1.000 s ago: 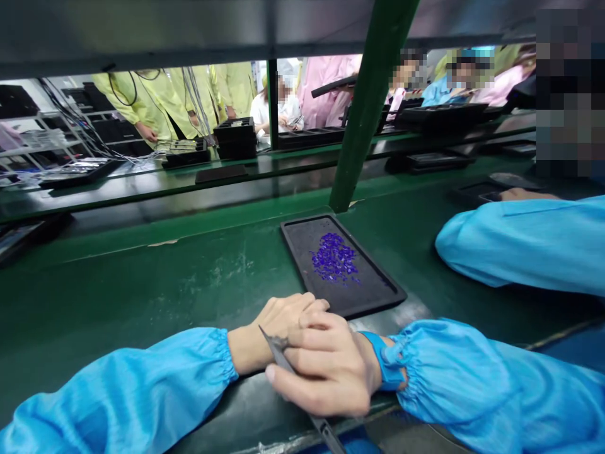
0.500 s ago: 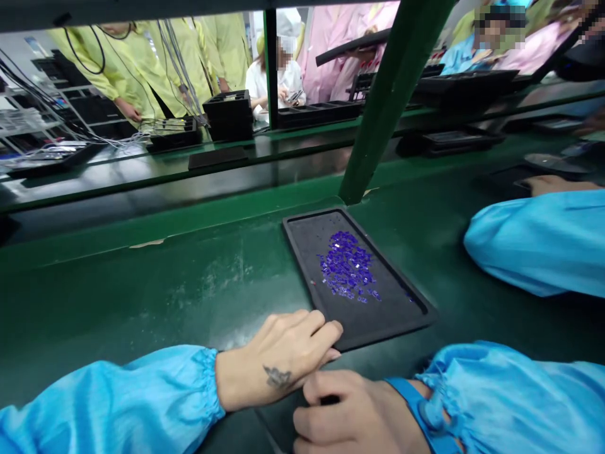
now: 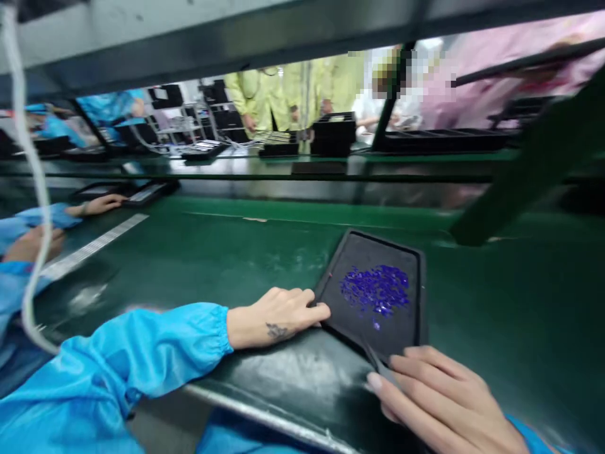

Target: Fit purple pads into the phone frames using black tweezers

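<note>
A shallow black tray [image 3: 371,247] lies on the green bench, tilted in view. Many tiny purple-blue pieces [image 3: 380,287] are heaped in its middle, too small to name. At the tray's near left corner, my left hand [image 3: 278,318] is closed on the rim, its fingers curled at the edge. My right hand [image 3: 444,397] pinches dark tweezers [image 3: 375,360] between thumb and fingers. The tweezer tips point up and left over the tray's near edge, just short of the pieces.
A green post [image 3: 515,164] slants down behind the tray on the right. To the left, a co-worker's hand [image 3: 106,203] rests at a dark tray, near a pale perforated strip [image 3: 101,243]. A white cable [image 3: 35,145] hangs at far left. Several people stand beyond the bench.
My view has swung left, bringing the co-worker at left into sight. My right hand has moved apart from my left, and tweezers now show in it, over the tray.
</note>
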`<state>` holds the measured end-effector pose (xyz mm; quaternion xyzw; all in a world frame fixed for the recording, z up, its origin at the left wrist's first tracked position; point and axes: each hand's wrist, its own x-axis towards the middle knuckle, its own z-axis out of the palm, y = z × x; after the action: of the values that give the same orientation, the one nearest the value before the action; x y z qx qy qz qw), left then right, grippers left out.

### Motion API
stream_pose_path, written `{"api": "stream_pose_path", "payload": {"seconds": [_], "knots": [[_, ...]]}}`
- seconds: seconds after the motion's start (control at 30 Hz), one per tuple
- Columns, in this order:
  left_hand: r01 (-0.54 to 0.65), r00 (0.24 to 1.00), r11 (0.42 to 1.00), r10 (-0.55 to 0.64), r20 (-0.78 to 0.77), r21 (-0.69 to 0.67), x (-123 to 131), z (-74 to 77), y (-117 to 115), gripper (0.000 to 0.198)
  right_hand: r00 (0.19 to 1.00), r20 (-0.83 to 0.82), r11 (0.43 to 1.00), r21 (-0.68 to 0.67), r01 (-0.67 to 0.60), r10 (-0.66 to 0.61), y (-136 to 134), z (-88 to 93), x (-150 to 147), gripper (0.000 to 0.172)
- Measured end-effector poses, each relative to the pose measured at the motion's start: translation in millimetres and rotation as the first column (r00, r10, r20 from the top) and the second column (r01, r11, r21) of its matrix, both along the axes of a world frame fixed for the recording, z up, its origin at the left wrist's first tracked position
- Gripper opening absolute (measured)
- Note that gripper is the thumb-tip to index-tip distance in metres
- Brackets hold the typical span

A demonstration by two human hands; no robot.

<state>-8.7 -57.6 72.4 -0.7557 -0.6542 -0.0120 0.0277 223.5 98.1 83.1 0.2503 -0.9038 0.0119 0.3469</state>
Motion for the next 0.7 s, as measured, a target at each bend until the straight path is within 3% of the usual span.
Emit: {"api": "stream_pose_path", "payload": {"seconds": [0.2, 0.33, 0.5, 0.7], "knots": [[-0.331, 0.942, 0.944, 0.331, -0.063, 0.01, -60.0, 7.0, -88.2, 0.019, 0.991, 0.115, 0.997, 0.041, -0.073, 0.068, -10.0, -10.1, -19.5, 0.037], [-0.477, 0.873, 0.879, 0.477, -0.099, 0.029, -89.3, 8.9, -131.0, 0.019, 0.964, 0.098, 0.967, 0.043, -0.252, 0.247, -37.8, -9.0, -51.5, 0.037], [-0.562, 0.812, 0.825, 0.563, -0.151, 0.053, -105.7, 9.9, -154.1, 0.02, 0.944, 0.075, 0.943, 0.07, -0.326, 0.321, -67.0, -0.4, -81.4, 0.033], [-0.619, 0.757, 0.783, 0.615, -0.222, 0.059, -105.6, 7.1, -162.5, 0.019, 0.96, 0.065, 0.961, -0.073, -0.267, 0.272, -65.4, -3.1, -85.4, 0.033]]}}
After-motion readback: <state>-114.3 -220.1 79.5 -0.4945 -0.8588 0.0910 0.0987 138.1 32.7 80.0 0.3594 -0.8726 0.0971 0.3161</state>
